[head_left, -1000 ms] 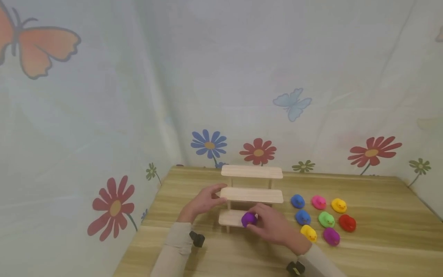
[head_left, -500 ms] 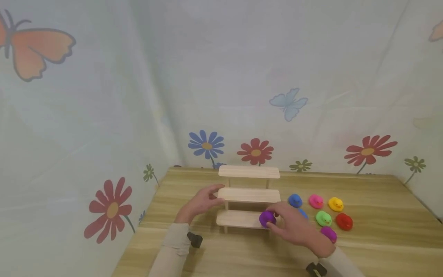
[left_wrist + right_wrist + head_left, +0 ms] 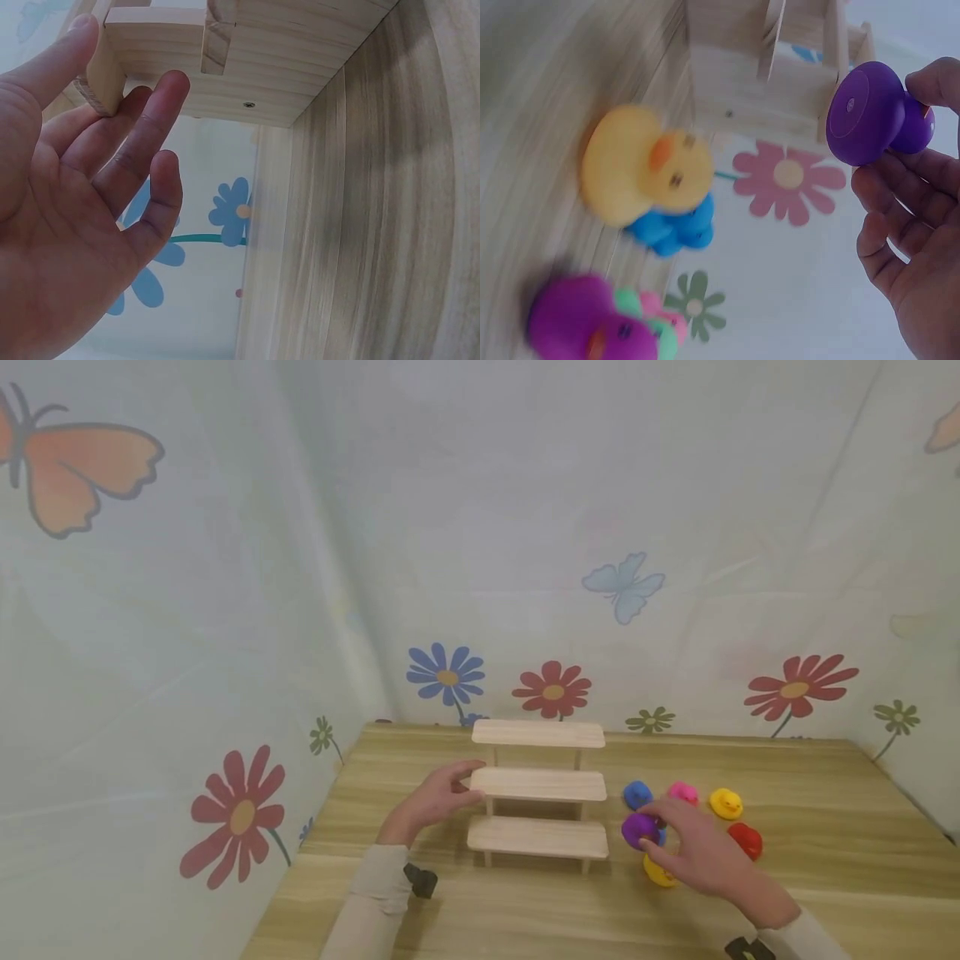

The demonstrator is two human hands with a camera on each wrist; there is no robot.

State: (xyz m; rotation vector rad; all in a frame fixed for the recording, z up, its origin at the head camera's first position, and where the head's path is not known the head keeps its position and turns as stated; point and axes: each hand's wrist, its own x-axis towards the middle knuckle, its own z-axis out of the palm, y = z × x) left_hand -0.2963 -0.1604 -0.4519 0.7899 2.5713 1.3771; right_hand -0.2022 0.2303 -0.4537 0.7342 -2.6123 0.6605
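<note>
A purple rubber duck is pinched between the thumb and fingers of my right hand, held up off the table. In the head view it is in front of a blue duck, right of the shelf. My left hand grips the left end of the middle board of a small three-step wooden shelf. The left wrist view shows the thumb on one side of that board and fingers on the other. No duck stands on the shelf's steps.
Right of the shelf, other rubber ducks sit on the wooden table: blue, pink, yellow, red and a nearer yellow one. The right wrist view adds a magenta-purple duck and green. Patterned curtains border the table.
My right hand has lifted the purple duck from the shelf's lowest step and carried it right, over the other ducks. My left hand has stayed on the shelf.
</note>
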